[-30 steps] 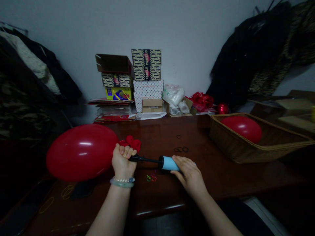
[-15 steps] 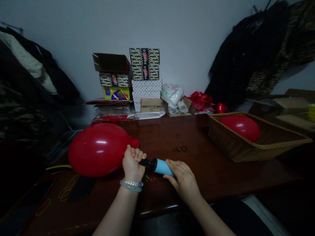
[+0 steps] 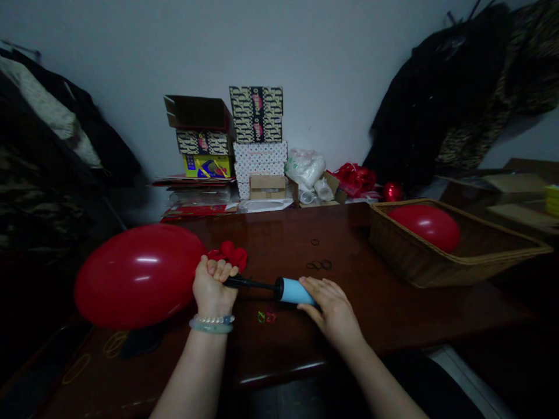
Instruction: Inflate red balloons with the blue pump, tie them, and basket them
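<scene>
A large inflated red balloon sits at the left, its neck end hidden behind my left hand. That hand is closed around the black end of a balloon pump, seemingly pinching the balloon's neck there too, though the fingers cover it. The pump's light blue barrel lies in the grip of my right hand. Between the hands a length of thin black rod shows. Just beyond my left hand rests a small heap of uninflated red balloons.
At the right stands a wicker basket holding another red balloon. Black rubber bands, small coloured bands and yellow bands lie on the brown table. Stacked boxes and plastic bags line the wall.
My left hand has moved left with the balloon and the pump's black end, drawing out more of the rod. My right hand and the blue barrel have shifted slightly right. The balloon looks bigger.
</scene>
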Tool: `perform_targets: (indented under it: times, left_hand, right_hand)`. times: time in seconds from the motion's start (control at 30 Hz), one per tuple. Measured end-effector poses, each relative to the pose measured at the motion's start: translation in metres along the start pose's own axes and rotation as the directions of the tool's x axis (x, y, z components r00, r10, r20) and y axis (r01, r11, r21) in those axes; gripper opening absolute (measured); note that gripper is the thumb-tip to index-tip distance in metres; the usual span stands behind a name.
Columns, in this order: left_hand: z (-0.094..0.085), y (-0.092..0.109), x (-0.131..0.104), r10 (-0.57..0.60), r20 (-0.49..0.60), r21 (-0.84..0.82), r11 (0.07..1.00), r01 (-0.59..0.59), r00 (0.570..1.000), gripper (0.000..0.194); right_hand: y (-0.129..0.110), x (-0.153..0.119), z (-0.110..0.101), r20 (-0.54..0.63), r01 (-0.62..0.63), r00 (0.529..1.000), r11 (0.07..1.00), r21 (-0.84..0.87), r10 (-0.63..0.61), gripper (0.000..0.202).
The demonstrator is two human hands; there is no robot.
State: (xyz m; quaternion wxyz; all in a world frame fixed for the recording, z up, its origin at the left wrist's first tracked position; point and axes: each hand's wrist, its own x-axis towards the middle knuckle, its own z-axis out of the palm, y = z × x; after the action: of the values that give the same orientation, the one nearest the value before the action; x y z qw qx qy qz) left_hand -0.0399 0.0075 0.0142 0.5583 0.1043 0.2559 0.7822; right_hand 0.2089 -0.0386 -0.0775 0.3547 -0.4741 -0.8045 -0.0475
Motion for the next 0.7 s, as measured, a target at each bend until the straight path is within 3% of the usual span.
perform_targets:
  times: [0.23,0.43,0.7]
  left_hand:
    - [-0.005,0.019,0.007,0.020,-0.017,-0.026,0.999,-0.021,1.000,0.045]
    - [-0.005,0.009,0.003,0.032,0.009,0.003,0.999,-0.032,0.999,0.044]
    - [0.002,-0.013,-0.007,-0.018,-0.006,0.011,1.000,0.018,1.000,0.046]
  right_hand:
    - [0.008,0.001,-0.003,-0.022,0.040,0.999,0.999,-0.026,-0.040,0.048]
    - [0.005,0.000,-0.003,-0.095,0.063,0.993,0.997,-0.034,-0.066,0.045]
    - [-0.005,-0.002,0.003,-0.084,0.052,0.995,0.999,0.007,-0.051,0.045]
